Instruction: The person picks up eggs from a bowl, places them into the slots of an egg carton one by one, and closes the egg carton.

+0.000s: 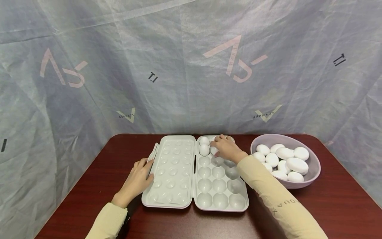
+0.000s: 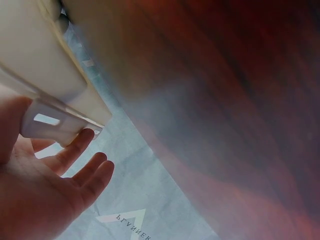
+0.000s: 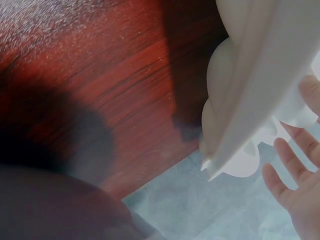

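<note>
A white egg carton (image 1: 167, 204) lies unfolded on the table, its lid on the left and its cupped half on the right. Two white eggs, a rear egg (image 1: 204, 141) and a nearer egg (image 1: 204, 150), sit in the left column's back cups. My right hand (image 1: 227, 148) is over the back of the cups, its thumb and fingers around another egg (image 1: 214, 150), partly hidden. In the right wrist view that egg (image 3: 299, 116) shows between thumb and fingers. At the lid's left edge, my left hand (image 1: 135, 177) touches the latch flap (image 2: 55, 122) with relaxed fingers.
On the right stands a pale purple bowl (image 1: 314, 169) holding several white eggs (image 1: 272, 160). The dark red table (image 1: 98, 186) reaches a grey printed cloth (image 1: 185, 109) at its back edge. My right forearm crosses the carton's right edge.
</note>
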`<state>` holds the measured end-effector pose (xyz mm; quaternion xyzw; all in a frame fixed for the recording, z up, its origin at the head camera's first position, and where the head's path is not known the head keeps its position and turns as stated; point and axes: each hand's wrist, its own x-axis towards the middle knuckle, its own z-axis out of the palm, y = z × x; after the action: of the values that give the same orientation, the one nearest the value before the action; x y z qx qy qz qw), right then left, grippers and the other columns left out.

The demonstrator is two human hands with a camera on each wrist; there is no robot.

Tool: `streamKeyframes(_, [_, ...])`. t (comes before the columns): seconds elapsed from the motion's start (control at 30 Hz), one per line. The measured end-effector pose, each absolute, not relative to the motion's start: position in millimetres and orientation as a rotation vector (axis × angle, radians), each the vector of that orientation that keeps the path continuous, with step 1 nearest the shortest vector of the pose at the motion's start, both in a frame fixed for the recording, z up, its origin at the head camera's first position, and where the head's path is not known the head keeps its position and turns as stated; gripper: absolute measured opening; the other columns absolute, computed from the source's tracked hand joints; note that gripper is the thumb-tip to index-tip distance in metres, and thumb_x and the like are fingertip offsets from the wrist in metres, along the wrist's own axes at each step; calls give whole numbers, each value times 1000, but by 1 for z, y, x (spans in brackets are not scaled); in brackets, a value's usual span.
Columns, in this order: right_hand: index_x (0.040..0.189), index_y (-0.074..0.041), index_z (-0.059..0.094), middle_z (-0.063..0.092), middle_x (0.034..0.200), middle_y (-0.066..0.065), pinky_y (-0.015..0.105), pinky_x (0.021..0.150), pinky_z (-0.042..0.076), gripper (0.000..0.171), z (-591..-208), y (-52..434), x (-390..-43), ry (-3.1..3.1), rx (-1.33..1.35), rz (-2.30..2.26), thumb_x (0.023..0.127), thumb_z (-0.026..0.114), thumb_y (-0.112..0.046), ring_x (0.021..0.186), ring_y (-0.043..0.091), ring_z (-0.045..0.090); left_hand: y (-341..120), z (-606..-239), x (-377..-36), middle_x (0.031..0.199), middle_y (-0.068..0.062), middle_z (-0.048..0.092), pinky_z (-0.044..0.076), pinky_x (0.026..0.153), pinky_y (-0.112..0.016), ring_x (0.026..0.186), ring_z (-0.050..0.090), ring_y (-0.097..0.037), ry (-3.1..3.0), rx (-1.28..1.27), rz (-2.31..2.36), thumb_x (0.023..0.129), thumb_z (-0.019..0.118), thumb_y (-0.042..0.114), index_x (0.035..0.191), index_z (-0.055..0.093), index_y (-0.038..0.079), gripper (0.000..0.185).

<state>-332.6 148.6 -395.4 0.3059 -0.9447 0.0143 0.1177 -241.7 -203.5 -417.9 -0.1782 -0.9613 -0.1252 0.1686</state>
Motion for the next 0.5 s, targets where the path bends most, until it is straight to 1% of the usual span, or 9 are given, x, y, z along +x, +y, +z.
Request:
streamKeyframes(0.27, [110,-14,63,59,103,5,45,79,42,46,-390,148,-329,-2780,867,18,68,77,-29,97,26,49,-203,-419,-242,117,-23,52,42,81,-52,108,47,-42,-2713,-515,-347,78,65,10,122,55,-3,48])
streamKeyframes(0.37, [109,-13,63,59,101,5,44,79,40,42,-384,148,-327,-2779,843,29,73,74,-30,96,27,49,-203,-419,-242,117,-23,52,42,80,-53,108,47,-42,-2706,-520,-346,77,66,10,122,55,-4,48])
streamKeyframes(0.5, [108,-12,63,59,98,4,45,79,40,35,-374,149,-322,-2781,800,31,80,68,-33,94,27,49,-203,-417,-242,118,-23,51,42,81,-53,109,47,-42,-2724,-511,-347,78,65,11,123,54,-3,48])
